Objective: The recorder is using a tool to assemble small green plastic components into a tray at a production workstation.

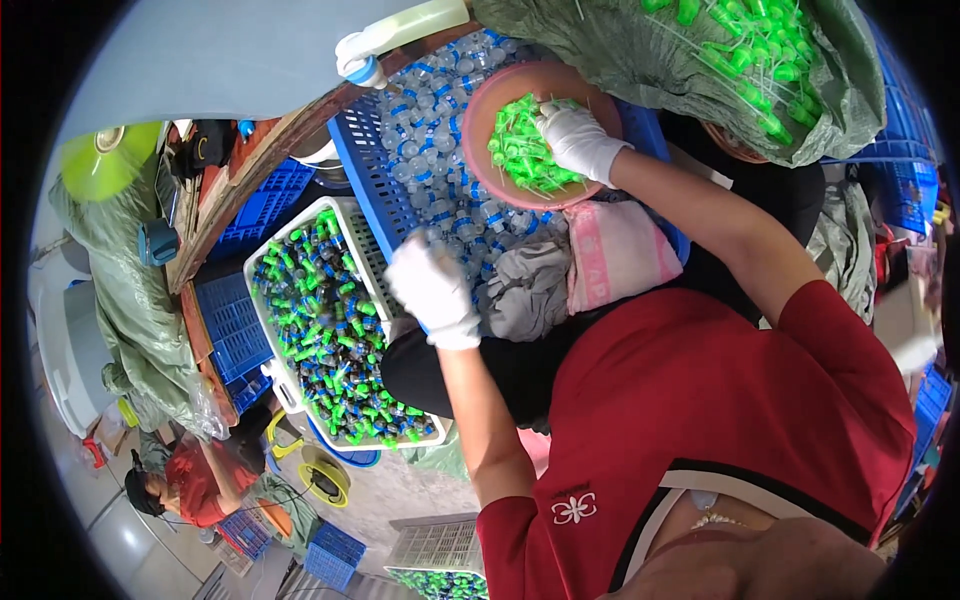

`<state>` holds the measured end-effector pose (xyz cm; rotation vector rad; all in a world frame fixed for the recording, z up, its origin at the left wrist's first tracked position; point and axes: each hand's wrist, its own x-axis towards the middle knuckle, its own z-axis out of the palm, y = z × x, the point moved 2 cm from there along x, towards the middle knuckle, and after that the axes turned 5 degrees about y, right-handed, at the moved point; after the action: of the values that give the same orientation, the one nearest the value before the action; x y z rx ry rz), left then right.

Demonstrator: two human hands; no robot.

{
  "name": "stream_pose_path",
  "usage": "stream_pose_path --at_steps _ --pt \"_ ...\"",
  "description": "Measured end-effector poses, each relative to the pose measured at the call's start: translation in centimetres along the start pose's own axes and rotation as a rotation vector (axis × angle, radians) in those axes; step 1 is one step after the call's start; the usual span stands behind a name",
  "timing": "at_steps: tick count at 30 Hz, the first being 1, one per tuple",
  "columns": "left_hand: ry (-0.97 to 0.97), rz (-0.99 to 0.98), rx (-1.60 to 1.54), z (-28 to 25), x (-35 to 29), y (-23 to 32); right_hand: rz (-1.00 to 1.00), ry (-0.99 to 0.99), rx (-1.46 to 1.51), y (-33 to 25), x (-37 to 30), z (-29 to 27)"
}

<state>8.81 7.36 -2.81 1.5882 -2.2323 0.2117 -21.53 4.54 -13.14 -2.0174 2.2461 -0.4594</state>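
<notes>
My right hand [582, 143], in a white glove, reaches into a pink bowl [482, 165]. Its fingers are bent and closed on the heap of green caps with thin clear tubes [527, 145]; which piece they hold is hidden. The bowl sits over a blue basket [372, 185] full of small clear bottles with blue bands [428, 130]. My left hand [435, 290], also white-gloved, is raised beside the basket's near left edge. Motion smears its fingers, so I cannot tell whether it holds anything. Below it, a white crate [357, 235] contains dark bottles with green tops [320, 320].
A grey-green sack [620, 50] at the upper right holds more green caps [755, 55]. Folded pink cloth [615, 255] and grey cloth [530, 290] lie at the basket's near side. A white-green arm-like fixture [400, 35] overhangs its far edge. Another person [190, 480] sits at lower left.
</notes>
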Motion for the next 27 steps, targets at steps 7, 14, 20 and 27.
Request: stream_pose_path --at_steps 7,14,20,27 --pt "-0.426 0.079 0.136 12.1 -1.7 -0.2 -0.1 -0.207 0.005 -4.1 -0.3 -5.5" --pt "-0.119 -0.459 -1.63 4.7 5.2 3.4 -0.333 0.209 0.339 -5.8 -1.1 -13.4" --pt "0.039 -0.384 -1.763 0.1 11.7 5.6 -0.511 0.569 0.453 -9.9 0.9 -21.0" --pt "0.038 -0.314 -1.808 0.5 13.0 6.5 -0.44 0.673 0.397 -11.1 3.1 -24.5"
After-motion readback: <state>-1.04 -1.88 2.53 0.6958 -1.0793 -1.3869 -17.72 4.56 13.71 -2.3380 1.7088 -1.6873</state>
